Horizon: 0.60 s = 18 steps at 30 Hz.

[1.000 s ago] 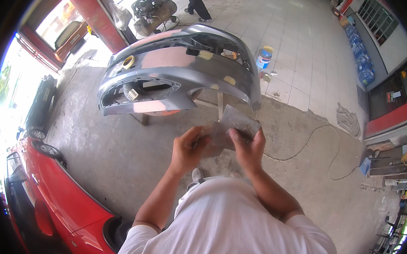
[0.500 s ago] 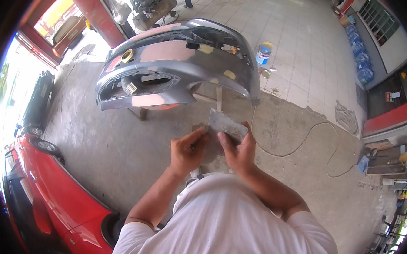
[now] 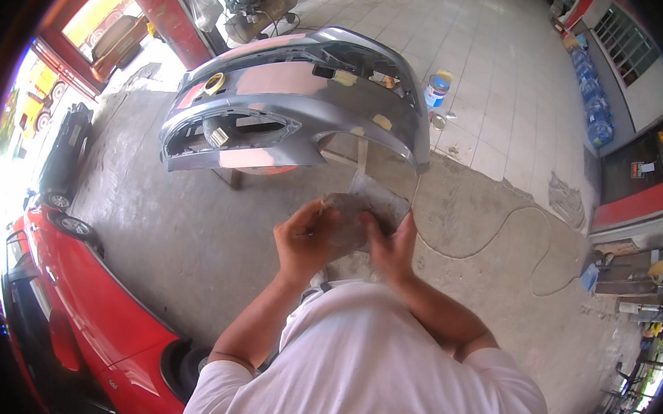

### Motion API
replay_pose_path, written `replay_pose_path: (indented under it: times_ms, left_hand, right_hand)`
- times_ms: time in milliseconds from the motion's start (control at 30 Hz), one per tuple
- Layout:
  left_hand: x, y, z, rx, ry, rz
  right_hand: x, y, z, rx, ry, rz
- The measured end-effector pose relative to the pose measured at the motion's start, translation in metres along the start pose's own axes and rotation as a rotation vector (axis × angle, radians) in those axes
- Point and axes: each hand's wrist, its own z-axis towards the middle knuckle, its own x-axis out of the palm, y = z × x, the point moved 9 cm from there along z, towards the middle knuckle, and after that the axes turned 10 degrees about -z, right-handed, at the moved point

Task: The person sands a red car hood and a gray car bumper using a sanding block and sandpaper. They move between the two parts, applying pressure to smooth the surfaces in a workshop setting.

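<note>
In the head view we see both hands raised near the middle of the frame, over the concrete (image 3: 155, 234) and in front of a white shirt (image 3: 405, 371) that fills the bottom centre. The right hand (image 3: 392, 245) grasps a grey plate (image 3: 381, 199), thin and flat, its thumb pressed on the near face and the plate tilted, with one corner pointing up toward the centre of the frame. The left hand (image 3: 301, 239), just left of it, has its fingers curled on a darker plate (image 3: 348, 227), which overlaps the grey one; that area is blurred, and we cannot tell how firmly the two plates touch. Above the hands, and well apart from them, we find a grey bumper (image 3: 334, 97) in the upper centre, marked with pink and pale yellow patches, and on its left part sits a yellow ring (image 3: 208, 88). To the right of the bumper, on the white tiles (image 3: 499, 73), we see an open blue-and-white can (image 3: 435, 92) with a small tin (image 3: 437, 122) just below it. A thin hose (image 3: 448, 257) winds across the concrete at the right of the frame. A red car (image 3: 105, 307) fills the lower left, a dark car (image 3: 68, 149) stands above it, a compressor (image 3: 264, 9) is at the upper left, and we see blue jugs (image 3: 597, 109) lined along the wall at the upper right
</note>
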Motion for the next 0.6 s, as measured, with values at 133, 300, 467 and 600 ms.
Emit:
replay_pose_path:
  times_ms: [133,300,467,600]
  left_hand:
    - [0.005,-0.006,-0.001,-0.008,-0.014,0.006]
    - [0.014,-0.011,-0.002,0.074,0.019,-0.064]
    - [0.016,-0.012,-0.001,0.036,0.001,-0.024]
    - [0.012,-0.015,-0.001,0.078,-0.002,0.062]
  right_hand:
    - [-0.005,-0.002,-0.002,0.112,0.013,-0.025]
    - [-0.007,-0.003,0.002,0.110,0.003,0.038]
    - [-0.007,-0.001,0.003,0.089,-0.002,0.123]
    - [-0.003,0.010,0.004,0.068,0.052,0.087]
